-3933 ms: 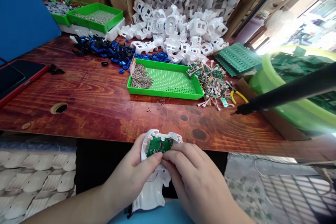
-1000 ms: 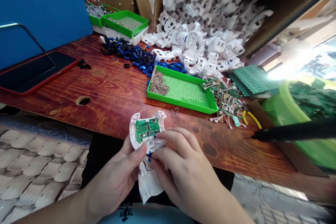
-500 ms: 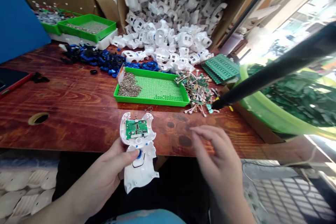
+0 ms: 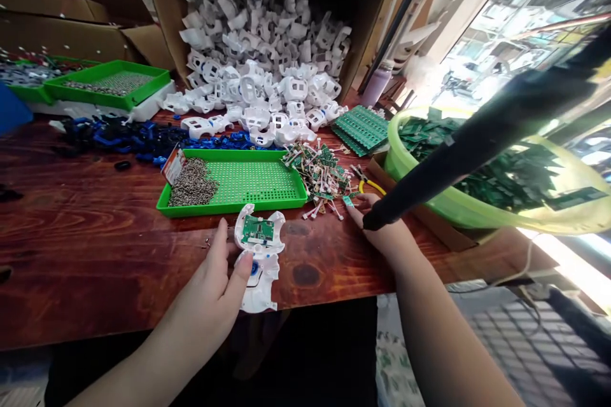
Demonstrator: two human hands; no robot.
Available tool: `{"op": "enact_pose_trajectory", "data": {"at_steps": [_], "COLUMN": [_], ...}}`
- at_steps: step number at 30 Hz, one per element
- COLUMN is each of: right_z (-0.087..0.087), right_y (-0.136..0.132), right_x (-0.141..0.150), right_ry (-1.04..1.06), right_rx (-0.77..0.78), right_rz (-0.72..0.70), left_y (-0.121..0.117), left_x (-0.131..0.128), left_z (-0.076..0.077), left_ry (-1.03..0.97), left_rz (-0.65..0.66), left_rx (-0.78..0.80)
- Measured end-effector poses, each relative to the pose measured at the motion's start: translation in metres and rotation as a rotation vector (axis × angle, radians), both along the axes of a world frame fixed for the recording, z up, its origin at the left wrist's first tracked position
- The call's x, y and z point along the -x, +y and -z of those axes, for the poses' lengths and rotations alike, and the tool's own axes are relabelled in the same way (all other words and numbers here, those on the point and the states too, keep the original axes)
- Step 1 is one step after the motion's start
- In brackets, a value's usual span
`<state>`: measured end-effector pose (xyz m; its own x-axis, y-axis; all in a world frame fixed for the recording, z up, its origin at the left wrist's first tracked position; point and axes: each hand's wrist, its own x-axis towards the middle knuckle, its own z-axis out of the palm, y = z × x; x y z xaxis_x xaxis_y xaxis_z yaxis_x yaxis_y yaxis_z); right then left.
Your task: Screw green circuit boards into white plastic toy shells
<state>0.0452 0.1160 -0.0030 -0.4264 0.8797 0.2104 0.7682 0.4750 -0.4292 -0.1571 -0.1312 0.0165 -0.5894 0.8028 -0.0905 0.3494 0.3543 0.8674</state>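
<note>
My left hand [image 4: 217, 280] is closed on a white plastic housing [image 4: 261, 299], its thumb pressing near a round blue part. A green circuit board [image 4: 258, 229] sits in the upper half of this housing, above the table's front edge. To the right, my right hand [image 4: 382, 229] reaches to the near edge of a pile of wired circuit boards [image 4: 324, 172]. Its fingertips pinch at a small teal circuit board [image 4: 348, 201] there. A black bar [image 4: 443, 159] crosses in front and covers part of that hand.
A green tray [image 4: 233, 208] of small metal screws lies ahead. Behind it, white plastic shells [image 4: 258, 89] spill from a cardboard box [image 4: 165, 6]. Yellow-handled pliers [image 4: 370, 183], stacked green panels [image 4: 361, 130] and a light-green basin [image 4: 398, 159] of boards stand right. Blue and black parts [image 4: 119, 135] lie left.
My right hand has moved forward to the small teal board by the pile. The housing in my left hand is now farther forward over the table edge. The camera view has shifted right.
</note>
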Motion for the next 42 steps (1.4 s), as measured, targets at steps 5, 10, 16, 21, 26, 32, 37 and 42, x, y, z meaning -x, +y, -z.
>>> {"op": "enact_pose_trajectory", "data": {"at_steps": [5, 10, 16, 21, 26, 32, 37, 42], "right_z": [0.012, 0.003, 0.000, 0.014, 0.014, 0.010, 0.014, 0.010], "right_y": [0.007, -0.023, -0.101, -0.177, -0.216, -0.222, -0.225, -0.226], "right_x": [0.006, -0.017, -0.047, -0.030, 0.005, 0.031, 0.033, 0.036], "right_ry": [0.050, 0.183, 0.626, 1.256, 1.051, 1.177, 1.292, 1.294], "right_rx": [-0.029, -0.065, -0.154, 0.178, 0.616, 1.005, 1.226, 1.261], "right_rz": [-0.054, 0.043, 0.313, 0.302, -0.304, -0.365, -0.389, -0.455], "left_y": [0.007, 0.010, -0.018, -0.045, -0.046, -0.052, -0.058, -0.061], "left_x": [0.002, 0.004, 0.006, -0.016, -0.032, -0.026, -0.022, -0.017], "left_z": [-0.002, -0.009, -0.012, -0.019, -0.007, 0.001, 0.000, 0.004], "left_ry": [0.102, 0.101, 0.284, 0.255, 0.244, 0.220, 0.175, 0.227], "left_rz": [0.031, 0.035, 0.059, 0.455, 0.645, 0.629, 0.582, 0.607], "left_rx": [0.062, 0.088, -0.136, -0.418, -0.280, -0.297, -0.334, -0.367]}}
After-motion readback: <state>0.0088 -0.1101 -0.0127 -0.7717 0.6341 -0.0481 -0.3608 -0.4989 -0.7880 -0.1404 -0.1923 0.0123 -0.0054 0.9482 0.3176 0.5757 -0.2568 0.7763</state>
